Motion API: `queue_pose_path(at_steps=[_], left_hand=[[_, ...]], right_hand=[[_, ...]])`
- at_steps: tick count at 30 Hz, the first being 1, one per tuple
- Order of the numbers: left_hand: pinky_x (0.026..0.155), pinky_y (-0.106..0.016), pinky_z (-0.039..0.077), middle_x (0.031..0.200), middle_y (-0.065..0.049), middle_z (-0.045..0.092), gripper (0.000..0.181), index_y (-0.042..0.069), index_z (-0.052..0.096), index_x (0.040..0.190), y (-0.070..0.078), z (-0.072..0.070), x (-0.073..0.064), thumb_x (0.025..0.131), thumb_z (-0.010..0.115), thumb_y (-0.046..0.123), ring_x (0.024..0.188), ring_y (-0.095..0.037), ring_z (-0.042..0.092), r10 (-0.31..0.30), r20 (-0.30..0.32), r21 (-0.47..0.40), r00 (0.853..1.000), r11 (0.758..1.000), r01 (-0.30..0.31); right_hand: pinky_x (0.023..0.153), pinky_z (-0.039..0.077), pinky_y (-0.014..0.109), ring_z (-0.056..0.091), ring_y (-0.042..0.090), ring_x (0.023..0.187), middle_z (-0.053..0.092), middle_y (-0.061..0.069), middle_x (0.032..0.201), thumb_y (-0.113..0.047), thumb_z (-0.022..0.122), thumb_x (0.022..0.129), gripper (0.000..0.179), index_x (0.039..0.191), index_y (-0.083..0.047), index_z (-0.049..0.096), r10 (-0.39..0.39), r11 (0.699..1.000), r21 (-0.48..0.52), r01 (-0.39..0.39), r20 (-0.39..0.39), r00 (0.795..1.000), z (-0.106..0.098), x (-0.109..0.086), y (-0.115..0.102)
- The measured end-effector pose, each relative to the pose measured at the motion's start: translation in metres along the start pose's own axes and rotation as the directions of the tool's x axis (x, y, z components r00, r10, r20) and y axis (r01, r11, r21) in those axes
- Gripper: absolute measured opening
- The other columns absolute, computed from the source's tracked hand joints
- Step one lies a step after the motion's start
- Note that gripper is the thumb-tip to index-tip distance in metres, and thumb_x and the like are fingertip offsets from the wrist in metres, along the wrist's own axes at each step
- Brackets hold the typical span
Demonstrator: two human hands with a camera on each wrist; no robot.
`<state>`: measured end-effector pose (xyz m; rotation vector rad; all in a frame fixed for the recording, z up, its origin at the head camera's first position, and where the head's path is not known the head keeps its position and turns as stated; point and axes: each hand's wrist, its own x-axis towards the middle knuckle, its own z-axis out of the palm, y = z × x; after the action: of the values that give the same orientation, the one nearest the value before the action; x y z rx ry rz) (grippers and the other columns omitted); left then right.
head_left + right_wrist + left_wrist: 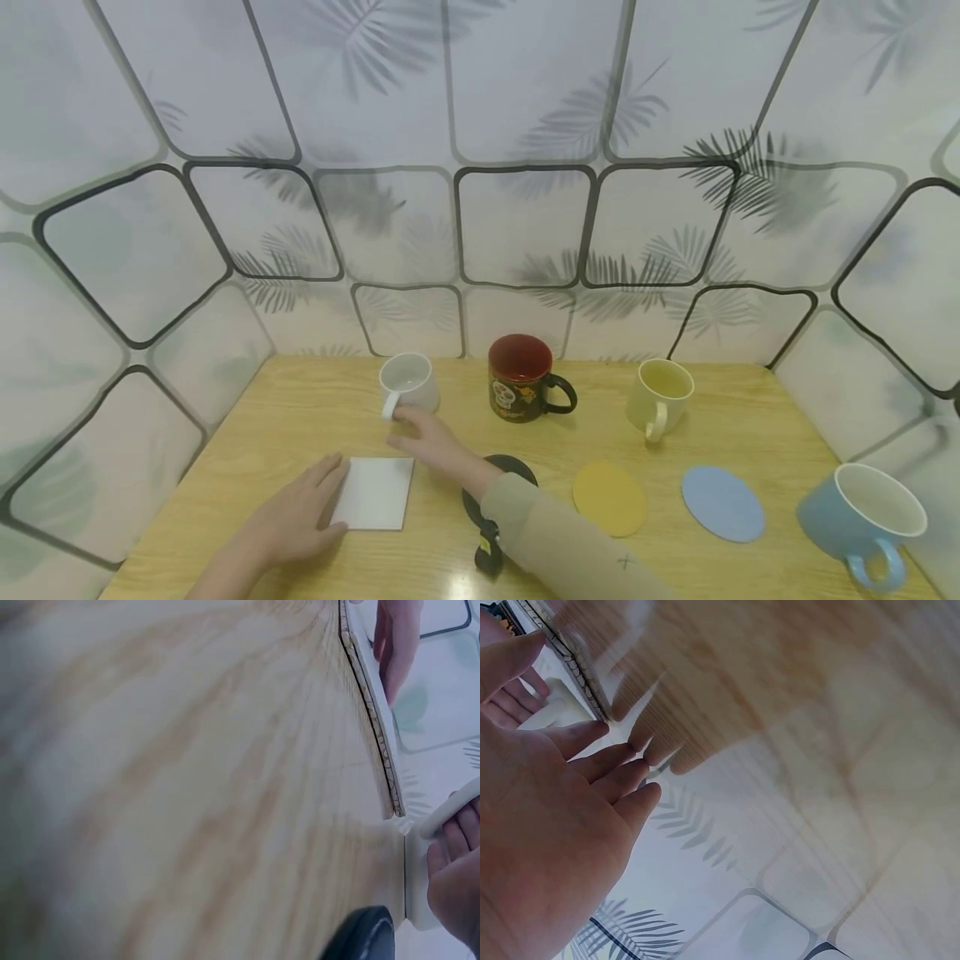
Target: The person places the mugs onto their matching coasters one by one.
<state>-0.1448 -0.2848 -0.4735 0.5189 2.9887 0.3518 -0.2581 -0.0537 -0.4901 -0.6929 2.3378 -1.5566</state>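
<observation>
Holding the upright white mug are right fingers.

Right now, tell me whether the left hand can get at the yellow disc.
Probably not straight across: the right sleeve crosses between the left hand and the yellow disc, though nothing lies on the disc itself.

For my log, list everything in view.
White mug: 1, white, back left
Skull mug: 1, black and red, back centre
Yellow mug: 1, yellow, back right
Blue mug: 1, blue, far right
Square mat: 1, white, front left
Discs: 3, black, yellow, blue, front
Unclear item: 1, black, front
Table: 1, tan, below
Wall: 1, patterned white, behind
Sleeve: 1, beige, right arm
Left hand: 1, bare, by mat
Right hand: 1, bare, at white mug
</observation>
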Motion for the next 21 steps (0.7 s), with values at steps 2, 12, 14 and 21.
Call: queue_pose_path(at_steps=[2,12,14,21], left_hand=[[0.12,-0.066,0.041,0.161,-0.033,0.043,0.086,-0.008,0.047,0.154,-0.001,0.0,0.0,0.088,0.081,0.036,0.147,-0.053,0.046,-0.002,0.004,-0.003,1.0,1.0,0.002],[0.12,-0.066,0.041,0.161,-0.033,0.043,0.086,-0.009,0.047,0.153,0.0,-0.001,0.0,0.087,0.081,0.035,0.147,-0.053,0.045,-0.006,0.0,-0.016,1.0,1.0,0.006],[0.12,-0.066,0.041,0.161,-0.033,0.043,0.086,-0.009,0.047,0.154,0.001,-0.001,0.0,0.087,0.081,0.035,0.147,-0.053,0.045,-0.01,0.004,-0.024,1.0,1.0,0.01],[0.12,-0.066,0.041,0.161,-0.034,0.043,0.086,-0.009,0.047,0.153,0.002,-0.002,0.0,0.087,0.081,0.034,0.147,-0.053,0.045,-0.006,0.008,-0.024,1.0,1.0,0.007]], right_hand=[[0.127,0.037,0.058,0.049,0.038,0.15,0.059,0.017,0.155,-0.022,0.067,0.103,0.048,0.145,-0.001,0.061,0.007,1.0,0.003,-0.007,-0.025,1.0,0.001,0.0,0.0],[0.086,0.054,0.033,0.061,0.015,0.094,0.071,0.005,0.101,-0.035,0.062,0.107,0.031,0.11,-0.007,0.074,0.105,0.994,0.061,-0.096,-0.171,0.98,0.005,0.001,-0.011],[0.079,0.05,0.027,0.057,0.013,0.088,0.069,0.004,0.097,-0.037,0.063,0.107,0.032,0.104,-0.007,0.074,0.121,0.992,0.057,-0.112,-0.202,0.972,0.005,0.002,-0.014],[0.077,0.048,0.025,0.056,0.012,0.086,0.07,0.005,0.093,-0.031,0.066,0.104,0.03,0.102,-0.003,0.076,0.147,0.988,0.092,-0.128,-0.252,0.957,0.005,0.002,-0.018]])
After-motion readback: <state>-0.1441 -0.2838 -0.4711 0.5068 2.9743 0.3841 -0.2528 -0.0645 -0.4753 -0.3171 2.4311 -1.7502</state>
